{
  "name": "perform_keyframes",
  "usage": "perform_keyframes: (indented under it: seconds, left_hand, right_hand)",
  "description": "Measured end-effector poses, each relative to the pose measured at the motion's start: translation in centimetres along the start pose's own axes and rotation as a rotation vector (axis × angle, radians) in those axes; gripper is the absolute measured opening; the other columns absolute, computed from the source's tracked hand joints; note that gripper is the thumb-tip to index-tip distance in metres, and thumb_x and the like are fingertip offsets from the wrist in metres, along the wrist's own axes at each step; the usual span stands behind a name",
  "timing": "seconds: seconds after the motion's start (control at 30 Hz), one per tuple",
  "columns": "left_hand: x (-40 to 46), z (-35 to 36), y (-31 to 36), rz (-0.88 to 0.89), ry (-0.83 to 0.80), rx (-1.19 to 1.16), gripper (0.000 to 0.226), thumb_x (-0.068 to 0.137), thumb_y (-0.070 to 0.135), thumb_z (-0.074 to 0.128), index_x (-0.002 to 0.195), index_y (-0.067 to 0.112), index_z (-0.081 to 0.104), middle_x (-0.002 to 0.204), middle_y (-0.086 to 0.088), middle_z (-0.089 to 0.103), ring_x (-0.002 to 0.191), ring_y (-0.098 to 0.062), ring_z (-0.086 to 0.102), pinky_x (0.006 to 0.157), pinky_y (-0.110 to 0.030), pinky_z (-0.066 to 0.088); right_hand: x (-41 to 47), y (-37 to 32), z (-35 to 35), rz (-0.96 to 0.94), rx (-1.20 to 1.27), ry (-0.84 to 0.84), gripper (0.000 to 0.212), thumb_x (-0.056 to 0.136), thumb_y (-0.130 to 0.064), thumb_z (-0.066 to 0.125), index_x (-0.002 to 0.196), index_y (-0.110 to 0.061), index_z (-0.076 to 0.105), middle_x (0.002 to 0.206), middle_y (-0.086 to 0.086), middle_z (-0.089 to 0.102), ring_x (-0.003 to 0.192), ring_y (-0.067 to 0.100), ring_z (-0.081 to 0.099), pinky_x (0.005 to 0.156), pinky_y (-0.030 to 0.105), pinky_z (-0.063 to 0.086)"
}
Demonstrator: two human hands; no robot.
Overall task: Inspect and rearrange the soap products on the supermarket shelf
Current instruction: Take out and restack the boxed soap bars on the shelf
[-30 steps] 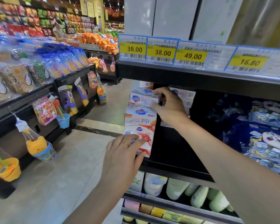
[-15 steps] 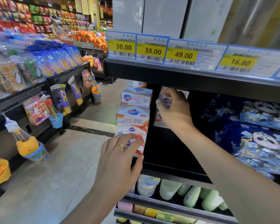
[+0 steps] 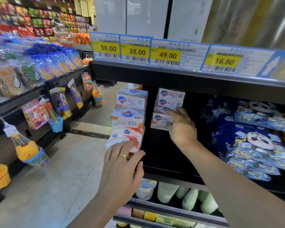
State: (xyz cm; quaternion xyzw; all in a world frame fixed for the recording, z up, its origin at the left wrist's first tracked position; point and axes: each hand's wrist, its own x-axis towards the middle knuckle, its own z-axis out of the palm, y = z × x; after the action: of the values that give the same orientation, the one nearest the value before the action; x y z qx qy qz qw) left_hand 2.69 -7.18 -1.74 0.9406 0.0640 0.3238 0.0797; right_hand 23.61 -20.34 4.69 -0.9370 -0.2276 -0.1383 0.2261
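Cardboard, light and stiff: the near soap stack [image 3: 127, 122] at the shelf's left end is steadied by the left hand [image 3: 122, 168], fingers spread flat on the bottom box. Further right, the far stack [image 3: 169, 107] is touched by the right hand [image 3: 182, 127], seemingly pinching one box; ends are best gripped.

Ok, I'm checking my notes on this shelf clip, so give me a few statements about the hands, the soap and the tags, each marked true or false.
1. The left hand rests on the lowest box of the front soap stack. True.
2. The right hand is down at the green bottles. False: it reaches to the rear soap stack, fingers on the boxes.
3. The left hand wears a gold ring. True.
4. The rightmost price tag reads 38.00. False: it reads 16.80.
5. The panda-print packs lie to the right of the soap. True.
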Motion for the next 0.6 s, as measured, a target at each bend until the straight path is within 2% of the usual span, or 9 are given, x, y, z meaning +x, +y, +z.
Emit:
perform_keyframes:
  seconds: [0.2,0.33,0.43,0.6]
  left_hand:
    - [0.0,-0.2,0.0,-0.030,-0.032,-0.014,0.028,0.092,0.037,0.051,0.115,0.033,0.067,0.132,0.002,0.057,0.124,-0.025,0.051,0.100,-0.039,0.040]
    - [0.3,-1.2,0.1,-0.060,-0.070,-0.075,0.038,0.094,0.045,0.047,0.129,0.034,0.060,0.137,0.008,0.054,0.129,-0.020,0.049,0.104,-0.037,0.039]
    - [1.4,-3.0,0.2,-0.138,-0.031,-0.193,0.046,0.097,0.050,0.044,0.136,0.030,0.056,0.142,0.009,0.054,0.131,-0.014,0.045,0.106,-0.034,0.037]
    - [2.6,-5.5,1.8,-0.257,0.036,-0.387,0.041,0.099,0.055,0.042,0.130,0.034,0.057,0.125,0.016,0.060,0.112,-0.009,0.056,0.093,-0.041,0.048]
  right_hand:
    - [-1.6,0.5,0.4,-0.092,0.024,0.151,0.055,0.095,-0.014,0.067,0.145,-0.032,0.054,0.155,-0.001,0.040,0.129,0.022,0.056,0.096,0.039,0.056]
    - [-4.3,0.2,-0.2,-0.164,0.131,0.246,0.052,0.091,-0.014,0.071,0.139,-0.032,0.061,0.150,-0.001,0.047,0.118,0.021,0.063,0.090,0.041,0.059]
    - [-7.4,0.0,-1.1,-0.214,0.187,0.267,0.049,0.092,-0.015,0.072,0.137,-0.032,0.063,0.147,0.000,0.050,0.117,0.021,0.063,0.088,0.042,0.059]
    - [-12.3,-0.3,-2.4,-0.287,0.247,0.276,0.047,0.094,-0.018,0.072,0.138,-0.032,0.063,0.150,-0.002,0.048,0.118,0.019,0.062,0.091,0.039,0.059]
